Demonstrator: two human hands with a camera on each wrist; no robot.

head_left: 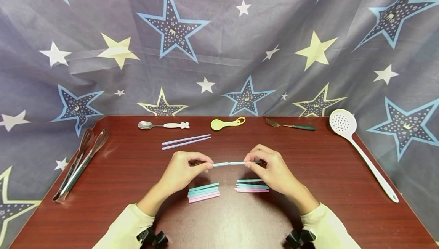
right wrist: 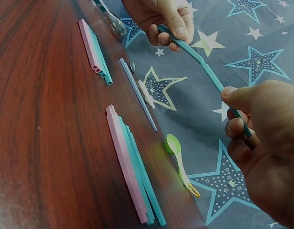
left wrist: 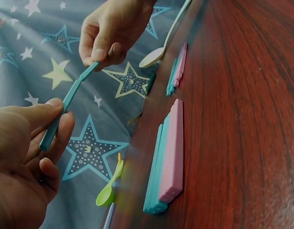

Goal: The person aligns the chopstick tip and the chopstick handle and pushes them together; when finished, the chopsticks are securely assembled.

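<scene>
Pinching a two-part teal chopstick (head_left: 236, 163) on your side of the yellow measuring spoon (head_left: 219, 124), your left hand (head_left: 183, 169) and right hand (head_left: 273, 168) each close thumb and fingers on one half, with teal-and-pink sticks (head_left: 204, 193) lying near-left and near-right of that spoon.

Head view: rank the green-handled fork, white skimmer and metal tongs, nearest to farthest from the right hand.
1. Green-handled fork, beyond the right hand.
2. White skimmer, out to the right.
3. Metal tongs, far left, past the left hand.
</scene>
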